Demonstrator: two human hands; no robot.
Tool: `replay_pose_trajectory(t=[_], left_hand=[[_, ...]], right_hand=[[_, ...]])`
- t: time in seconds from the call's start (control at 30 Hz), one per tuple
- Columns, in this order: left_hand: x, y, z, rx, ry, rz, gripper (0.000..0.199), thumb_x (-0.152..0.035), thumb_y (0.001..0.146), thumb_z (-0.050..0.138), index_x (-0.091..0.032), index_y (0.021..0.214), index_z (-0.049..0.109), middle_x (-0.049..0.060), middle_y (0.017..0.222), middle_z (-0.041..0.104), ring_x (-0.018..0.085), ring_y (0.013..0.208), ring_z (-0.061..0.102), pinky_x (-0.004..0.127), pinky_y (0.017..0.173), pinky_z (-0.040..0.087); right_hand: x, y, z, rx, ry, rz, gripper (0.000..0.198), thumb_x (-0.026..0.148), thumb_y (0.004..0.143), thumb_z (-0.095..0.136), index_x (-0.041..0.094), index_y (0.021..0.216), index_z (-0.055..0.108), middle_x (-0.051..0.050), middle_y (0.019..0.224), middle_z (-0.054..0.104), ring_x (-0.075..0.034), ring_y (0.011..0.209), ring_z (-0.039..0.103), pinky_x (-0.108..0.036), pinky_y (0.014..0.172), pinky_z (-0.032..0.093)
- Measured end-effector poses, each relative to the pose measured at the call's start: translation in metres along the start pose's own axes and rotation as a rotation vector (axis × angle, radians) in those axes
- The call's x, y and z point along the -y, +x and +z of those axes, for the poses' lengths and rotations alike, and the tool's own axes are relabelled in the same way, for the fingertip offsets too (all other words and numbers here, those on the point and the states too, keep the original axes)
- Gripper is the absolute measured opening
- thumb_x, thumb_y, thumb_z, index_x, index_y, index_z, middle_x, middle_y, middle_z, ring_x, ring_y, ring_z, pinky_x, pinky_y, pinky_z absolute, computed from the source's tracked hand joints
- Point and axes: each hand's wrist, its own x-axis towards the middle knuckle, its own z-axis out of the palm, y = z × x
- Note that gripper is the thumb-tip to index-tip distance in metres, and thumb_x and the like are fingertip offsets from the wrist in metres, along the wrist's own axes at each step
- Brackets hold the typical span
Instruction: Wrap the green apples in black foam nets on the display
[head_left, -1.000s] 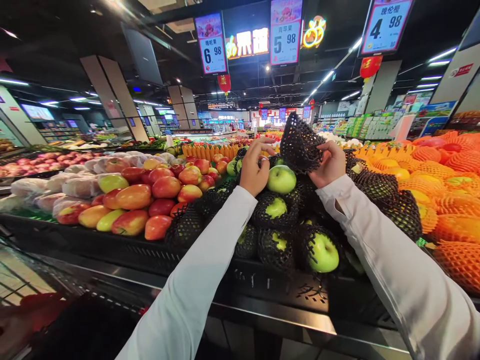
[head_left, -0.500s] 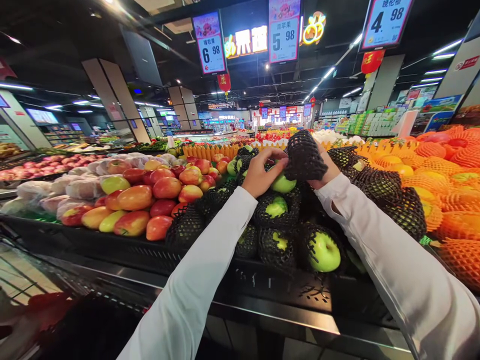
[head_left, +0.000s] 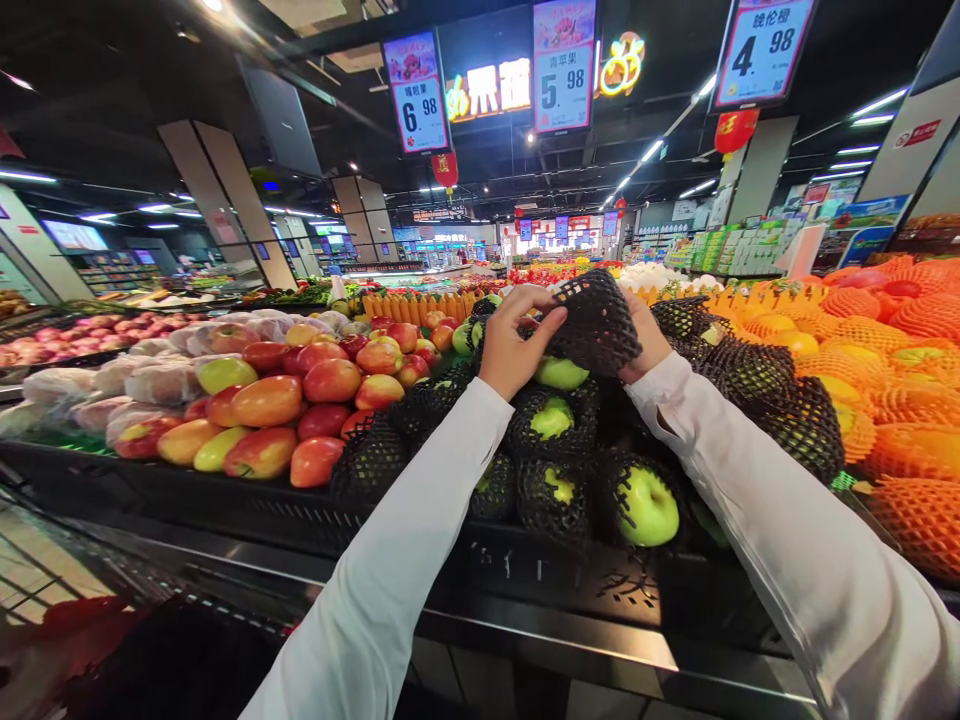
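Above a pile of green apples, my right hand (head_left: 646, 335) holds a black foam fruit net (head_left: 596, 322) from behind its right side. The net hides most of those fingers, and whether an apple sits inside it I cannot tell. At the net's left edge, the thumb and fingers of my left hand (head_left: 519, 340) pinch the mesh. Just below lies a green apple (head_left: 561, 373). Nearer the front, another green apple (head_left: 651, 506) shows its bare side out of its black net, beside several more netted ones.
Red and yellow apples (head_left: 259, 400) are heaped to the left, with wrapped fruit (head_left: 161, 380) beyond them. Oranges in orange nets (head_left: 911, 400) fill the right side. A black crate edge (head_left: 525, 565) and metal rail run along the front. Price signs (head_left: 564, 65) hang overhead.
My left hand has come up to the black foam net and now grips its left edge. The net has tilted and shifted slightly left in my right hand.
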Motion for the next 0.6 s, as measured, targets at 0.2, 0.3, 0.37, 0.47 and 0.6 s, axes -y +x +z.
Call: replay_pose_trajectory(t=[0.2, 0.3, 0.37, 0.47, 0.6], left_hand=[[0.006, 0.003, -0.001, -0.128, -0.084, -0.043, 0.031, -0.053, 0.087, 0.063, -0.022, 0.086, 0.065, 0.004, 0.094, 0.068, 0.016, 0.093, 0.063, 0.026, 0.075, 0.051], [0.02, 0.007, -0.004, -0.203, -0.13, -0.118, 0.038, -0.061, 0.088, 0.057, -0.023, 0.087, 0.06, 0.001, 0.088, 0.066, 0.014, 0.085, 0.063, 0.027, 0.078, 0.051], [0.031, 0.008, -0.005, -0.226, -0.229, -0.238, 0.039, -0.063, 0.09, 0.052, -0.023, 0.089, 0.056, 0.0, 0.085, 0.065, 0.013, 0.079, 0.064, 0.027, 0.072, 0.052], [0.039, 0.009, -0.007, -0.239, -0.385, -0.422, 0.037, -0.059, 0.093, 0.048, -0.024, 0.091, 0.055, -0.001, 0.081, 0.065, 0.013, 0.069, 0.063, 0.026, 0.061, 0.051], [0.03, 0.01, -0.007, -0.2, -0.488, -0.444, 0.028, -0.049, 0.089, 0.058, -0.021, 0.087, 0.055, 0.0, 0.081, 0.066, 0.013, 0.072, 0.065, 0.027, 0.065, 0.052]], right_hand=[[-0.003, 0.0, -0.006, 0.073, 0.168, 0.065, 0.042, 0.043, 0.054, 0.086, 0.027, 0.086, 0.065, 0.006, 0.077, 0.07, -0.014, 0.07, 0.065, -0.029, 0.061, 0.055], [0.004, 0.0, -0.014, 0.085, 0.193, 0.087, 0.033, 0.038, 0.059, 0.082, 0.026, 0.085, 0.065, 0.005, 0.083, 0.07, -0.014, 0.074, 0.065, -0.029, 0.066, 0.056], [0.011, 0.0, -0.017, 0.081, 0.181, 0.107, 0.023, 0.038, 0.065, 0.076, 0.026, 0.081, 0.064, 0.003, 0.083, 0.069, -0.015, 0.076, 0.065, -0.031, 0.067, 0.056], [0.018, -0.002, -0.016, 0.1, 0.111, 0.15, 0.016, 0.041, 0.073, 0.065, 0.025, 0.074, 0.06, -0.001, 0.073, 0.063, -0.017, 0.068, 0.061, -0.033, 0.059, 0.053], [0.021, -0.007, -0.007, 0.158, 0.063, 0.127, 0.025, 0.043, 0.072, 0.067, 0.024, 0.066, 0.052, 0.001, 0.059, 0.048, -0.013, 0.053, 0.046, -0.029, 0.047, 0.043]])
